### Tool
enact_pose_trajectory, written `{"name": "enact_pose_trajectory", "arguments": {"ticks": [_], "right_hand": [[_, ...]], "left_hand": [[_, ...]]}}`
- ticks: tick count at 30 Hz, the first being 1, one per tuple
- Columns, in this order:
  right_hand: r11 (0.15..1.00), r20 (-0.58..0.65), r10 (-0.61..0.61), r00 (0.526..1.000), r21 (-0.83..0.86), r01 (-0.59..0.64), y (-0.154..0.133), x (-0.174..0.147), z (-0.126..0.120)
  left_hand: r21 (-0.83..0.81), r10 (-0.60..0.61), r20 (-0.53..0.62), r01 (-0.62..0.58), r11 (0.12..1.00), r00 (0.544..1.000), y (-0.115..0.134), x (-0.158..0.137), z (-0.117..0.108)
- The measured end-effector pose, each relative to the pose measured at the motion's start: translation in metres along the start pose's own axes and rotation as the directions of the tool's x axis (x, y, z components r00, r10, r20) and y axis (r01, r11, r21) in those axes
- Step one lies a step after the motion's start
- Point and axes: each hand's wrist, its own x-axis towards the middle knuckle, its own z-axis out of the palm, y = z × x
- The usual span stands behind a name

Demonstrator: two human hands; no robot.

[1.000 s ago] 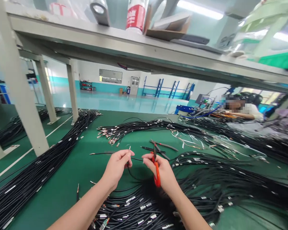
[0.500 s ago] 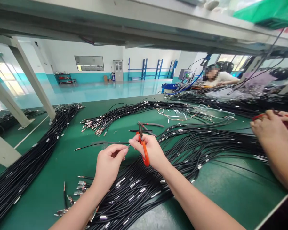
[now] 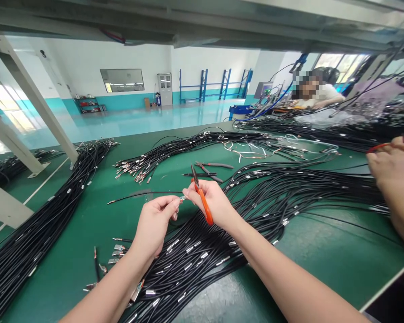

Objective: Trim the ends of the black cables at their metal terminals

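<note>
My left hand (image 3: pixel 156 222) is closed, its thumb and forefinger pinching a cable by its small wired end (image 3: pixel 182 198). My right hand (image 3: pixel 215 202) is closed around orange-red-handled scissors (image 3: pixel 205 206), the dark blades pointing up and away. Its thumb and fingertip also meet at the same cable end, close to my left fingertips. Which part each hand grips there is too small to make out. Below and right of my hands spreads a bundle of black cables (image 3: pixel 265 197) with metal connectors (image 3: pixel 118 254) at its near left end.
Pliers (image 3: pixel 215 167) with dark handles lie on the green table (image 3: pixel 63 251) beyond my hands. More cable bundles lie at the left (image 3: pixel 50 211) and back (image 3: pixel 188 141). A co-worker's hand (image 3: pixel 395 166) holds a red-handled tool at right. Another person (image 3: pixel 318 92) leans over farther back. Overhead runs a shelf beam (image 3: pixel 148 27).
The view has shifted slightly, so the shelf sits higher in the picture. My fingers have moved a little at the cable end, and the scissors have turned slightly. The co-worker's hand is farther right.
</note>
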Motion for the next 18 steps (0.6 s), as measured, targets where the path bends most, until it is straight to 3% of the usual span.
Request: {"name": "enact_pose_trajectory", "arguments": {"ticks": [11, 18], "right_hand": [[0.995, -0.037, 0.011, 0.999, -0.098, -0.014, 0.0034, 0.0026, -0.0011], [0.989, -0.069, 0.045, 0.997, -0.14, -0.054, 0.0009, 0.0021, -0.0024]], "left_hand": [[-0.069, -0.015, 0.075, 0.02, 0.997, 0.997, 0.0005, 0.0008, 0.0002], [-0.046, -0.02, 0.032, 0.022, 0.999, 0.999, 0.003, -0.0013, 0.0005]]}}
